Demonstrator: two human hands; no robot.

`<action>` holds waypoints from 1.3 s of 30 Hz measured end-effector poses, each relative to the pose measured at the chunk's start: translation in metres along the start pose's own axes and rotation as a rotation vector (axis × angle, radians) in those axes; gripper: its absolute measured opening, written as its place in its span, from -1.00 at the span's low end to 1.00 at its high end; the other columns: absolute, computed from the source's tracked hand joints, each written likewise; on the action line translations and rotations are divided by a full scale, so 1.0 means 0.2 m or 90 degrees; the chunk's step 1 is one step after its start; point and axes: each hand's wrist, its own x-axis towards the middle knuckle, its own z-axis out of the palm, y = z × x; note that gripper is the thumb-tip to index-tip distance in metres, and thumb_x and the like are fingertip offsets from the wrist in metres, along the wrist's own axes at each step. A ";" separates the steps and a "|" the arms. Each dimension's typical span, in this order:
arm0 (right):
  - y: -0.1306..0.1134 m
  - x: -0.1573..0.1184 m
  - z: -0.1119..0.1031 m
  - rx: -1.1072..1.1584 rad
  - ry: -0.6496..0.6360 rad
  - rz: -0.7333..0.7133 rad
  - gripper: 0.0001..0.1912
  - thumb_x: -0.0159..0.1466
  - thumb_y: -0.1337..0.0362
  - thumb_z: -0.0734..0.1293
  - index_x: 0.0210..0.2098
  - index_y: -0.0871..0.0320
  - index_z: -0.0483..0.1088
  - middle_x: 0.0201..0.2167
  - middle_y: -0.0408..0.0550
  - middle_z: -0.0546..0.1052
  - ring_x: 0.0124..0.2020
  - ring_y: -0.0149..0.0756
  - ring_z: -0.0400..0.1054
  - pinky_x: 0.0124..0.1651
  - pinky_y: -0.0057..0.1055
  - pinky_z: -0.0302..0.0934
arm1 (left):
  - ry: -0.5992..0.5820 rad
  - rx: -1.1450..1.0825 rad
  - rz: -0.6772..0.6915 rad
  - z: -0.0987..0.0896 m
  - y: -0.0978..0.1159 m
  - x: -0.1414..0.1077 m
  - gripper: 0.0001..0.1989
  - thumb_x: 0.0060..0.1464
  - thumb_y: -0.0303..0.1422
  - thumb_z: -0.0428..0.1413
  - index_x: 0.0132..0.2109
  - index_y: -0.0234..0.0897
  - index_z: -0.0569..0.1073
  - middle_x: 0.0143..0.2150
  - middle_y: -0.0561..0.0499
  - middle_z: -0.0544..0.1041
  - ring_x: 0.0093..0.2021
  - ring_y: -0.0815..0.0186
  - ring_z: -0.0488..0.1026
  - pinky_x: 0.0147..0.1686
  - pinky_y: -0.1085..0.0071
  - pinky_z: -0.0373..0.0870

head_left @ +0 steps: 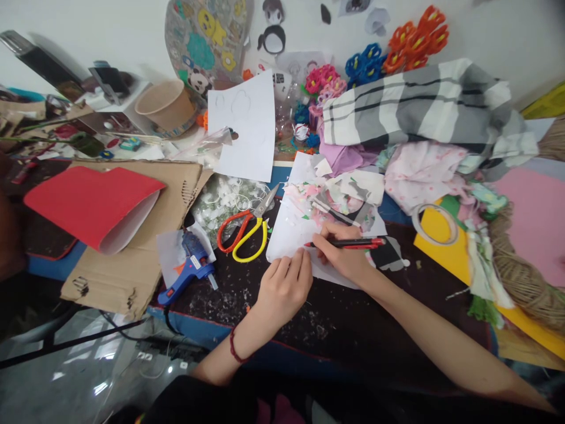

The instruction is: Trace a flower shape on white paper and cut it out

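My right hand [338, 254] grips a black and red pen [359, 242], its tip close to a sheet of white paper [291, 232] on the dark tabletop. At the sheet's near edge, my left hand [285, 288] has its fingers curled together and pressed on the paper; the fingertips are partly hidden. Paper scraps [348, 197] in pink, grey and white lie on the far half of the sheet. Scissors [253, 227] with one red and one yellow handle rest to the left. Beside my right wrist is a black and grey paper cutout [388, 254].
A blue glue gun [192, 268] and cardboard [176, 176] with a folded red sheet [95, 200] are on the left. A tape roll [435, 225] and twine [512, 265] sit on the right. Behind stand a paper bowl [165, 106] and plaid cloth [410, 106].
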 end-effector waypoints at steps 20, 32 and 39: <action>-0.01 0.01 0.00 0.033 0.002 0.004 -0.64 0.26 0.30 0.35 -0.65 0.10 0.27 -0.73 -0.22 0.41 -0.70 -0.44 0.29 -0.52 -0.43 0.19 | 0.027 -0.011 -0.005 0.00 0.00 0.00 -0.76 0.20 -0.48 0.18 -0.01 -0.52 0.56 -0.05 -0.21 0.68 -0.32 0.23 0.55 -0.36 0.29 0.44; 0.00 0.01 -0.01 0.014 -0.018 -0.013 -0.65 0.27 0.29 0.34 -0.63 0.10 0.28 -0.71 -0.21 0.43 -0.68 -0.43 0.31 -0.50 -0.41 0.20 | 0.017 -0.005 -0.002 0.00 0.00 0.00 -0.75 0.20 -0.48 0.18 0.00 -0.53 0.56 -0.03 -0.23 0.67 -0.34 0.22 0.54 -0.37 0.27 0.42; 0.01 0.01 0.00 0.027 0.011 -0.004 -0.65 0.24 0.33 0.35 -0.65 0.10 0.25 -0.73 -0.24 0.40 -0.72 -0.44 0.28 -0.55 -0.42 0.17 | 0.013 -0.005 -0.004 0.00 0.00 -0.01 -0.74 0.22 -0.46 0.16 0.02 -0.51 0.55 -0.04 -0.21 0.68 -0.32 0.23 0.54 -0.37 0.27 0.44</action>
